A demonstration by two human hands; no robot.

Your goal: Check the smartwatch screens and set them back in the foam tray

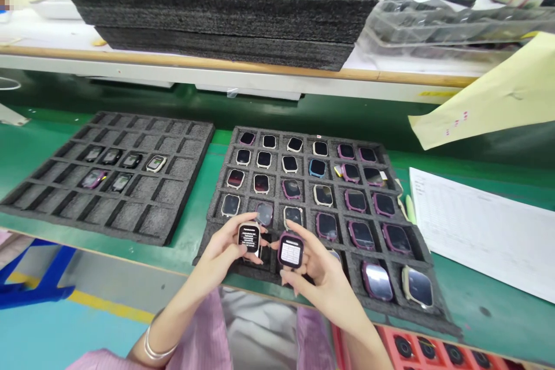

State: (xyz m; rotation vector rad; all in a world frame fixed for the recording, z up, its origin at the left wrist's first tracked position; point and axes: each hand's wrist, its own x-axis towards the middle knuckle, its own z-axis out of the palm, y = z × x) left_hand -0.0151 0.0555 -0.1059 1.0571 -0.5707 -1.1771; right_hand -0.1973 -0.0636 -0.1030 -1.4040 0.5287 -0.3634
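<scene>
My left hand grips a light-rimmed smartwatch, its thumb at the lower edge of the dark screen, which shows lines of white text. A purple smartwatch is held by its sides in my right hand, its screen lit with a white panel. Both watch bodies are without straps and face up, side by side. Beneath them lies a dark foam tray with watch bodies in most of its pockets, purple, light-rimmed and one blue watch. My hands hide some front pockets.
Left of it, a second foam tray holds several watches in its middle pockets. Printed sheets and a green pen lie on the right. Stacked foam stands on the shelf. A red tray sits below the front edge.
</scene>
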